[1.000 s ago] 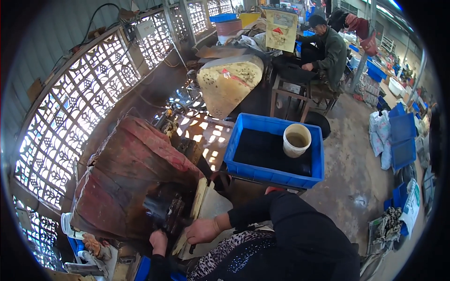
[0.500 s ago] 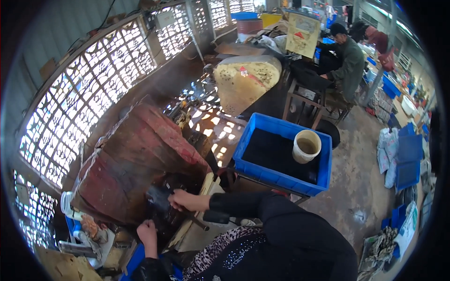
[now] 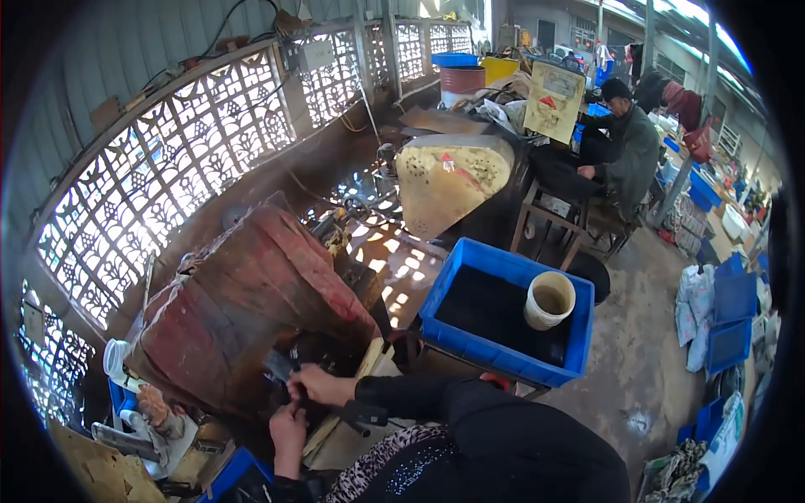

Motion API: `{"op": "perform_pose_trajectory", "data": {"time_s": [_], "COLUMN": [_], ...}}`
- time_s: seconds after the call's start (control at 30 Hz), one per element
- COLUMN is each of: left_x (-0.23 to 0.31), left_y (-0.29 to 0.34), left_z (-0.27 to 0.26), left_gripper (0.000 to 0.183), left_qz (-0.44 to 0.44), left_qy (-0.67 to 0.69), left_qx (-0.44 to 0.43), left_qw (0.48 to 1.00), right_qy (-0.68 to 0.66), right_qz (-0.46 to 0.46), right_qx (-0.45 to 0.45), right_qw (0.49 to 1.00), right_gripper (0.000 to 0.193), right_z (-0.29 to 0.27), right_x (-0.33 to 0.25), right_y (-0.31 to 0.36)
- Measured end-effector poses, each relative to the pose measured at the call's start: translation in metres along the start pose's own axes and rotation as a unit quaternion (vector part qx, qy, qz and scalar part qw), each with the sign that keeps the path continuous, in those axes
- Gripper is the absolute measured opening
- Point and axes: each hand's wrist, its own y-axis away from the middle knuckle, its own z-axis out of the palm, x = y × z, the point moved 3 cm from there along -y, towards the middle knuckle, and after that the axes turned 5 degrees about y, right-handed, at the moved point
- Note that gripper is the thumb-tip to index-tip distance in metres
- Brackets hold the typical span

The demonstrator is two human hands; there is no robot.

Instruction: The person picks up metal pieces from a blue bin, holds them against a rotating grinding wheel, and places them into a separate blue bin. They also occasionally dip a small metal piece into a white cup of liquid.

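My right hand (image 3: 322, 386) is closed, its fingers at the near end of a flat grey blade-like piece (image 3: 278, 365). Close below it, my left hand (image 3: 288, 429) is closed too, fingertips almost against the right hand. What the left fingers hold, if anything, is hidden. Both hands are at the dark opening of a machine draped with a stained red cloth (image 3: 243, 281). The grey piece points into that opening, where details are too dark and blurred to make out.
A blue crate (image 3: 432, 323) with dark contents and a white bucket (image 3: 549, 302) stands to the right. Beyond is a yellowish machine cover (image 3: 453, 180). A co-worker (image 3: 629, 151) sits at the far right. Gloves and odds and ends (image 3: 155, 411) lie at left.
My left hand has moved up and right, close to my right hand. The right hand and grey piece have shifted slightly down and left. The view has tilted a little.
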Motion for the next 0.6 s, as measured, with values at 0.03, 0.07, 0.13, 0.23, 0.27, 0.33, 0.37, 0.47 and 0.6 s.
{"op": "perform_pose_trajectory", "data": {"time_s": [0.03, 0.07, 0.13, 0.23, 0.27, 0.33, 0.37, 0.47, 0.6], "left_x": [-0.01, -0.018, -0.014, -0.03, -0.042, -0.096, -0.105, -0.116, -0.106], "left_y": [0.009, 0.021, 0.011, -0.02, -0.036, -0.013, -0.017, -0.011, -0.012], "left_z": [0.0, 0.0, -0.019, -0.027, -0.022, -0.02, -0.018, -0.01, -0.001], "left_gripper": [0.022, 0.028, 0.051, 0.073, 0.072, 0.05, 0.043, 0.038, 0.034], "left_qz": [-0.084, -0.172, -0.155, -0.171, -0.153, -0.214, -0.221, -0.258, -0.264], "left_qy": [0.144, 0.284, 0.347, 0.434, 0.456, 0.456, 0.456, 0.43, 0.43], "left_qx": [-0.018, -0.028, -0.045, -0.018, -0.009, 0.039, 0.036, 0.033, 0.033], "left_qw": [0.986, 0.943, 0.924, 0.884, 0.877, 0.863, 0.861, 0.865, 0.863], "right_qy": [0.158, 0.2, 0.232, 0.202, -0.022, -0.335, -0.33, -0.329, -0.315], "right_qz": [-0.114, -0.238, -0.188, -0.193, -0.126, 0.097, 0.098, 0.124, 0.135], "right_qx": [-0.052, -0.003, -0.034, -0.044, -0.003, 0.001, 0.02, -0.005, -0.018], "right_qw": [0.98, 0.95, 0.954, 0.959, 0.992, 0.937, 0.939, 0.936, 0.939], "right_gripper": [0.008, 0.007, 0.022, 0.033, 0.034, 0.03, 0.03, 0.03, 0.029], "right_z": [-0.004, -0.02, -0.058, -0.119, -0.146, -0.108, -0.111, -0.1, -0.096], "right_x": [0.002, 0.005, -0.014, 0.013, 0.049, -0.005, -0.006, 0.0, 0.002], "right_y": [0.005, 0.003, 0.007, 0.004, -0.002, 0.013, 0.012, 0.016, 0.024]}}
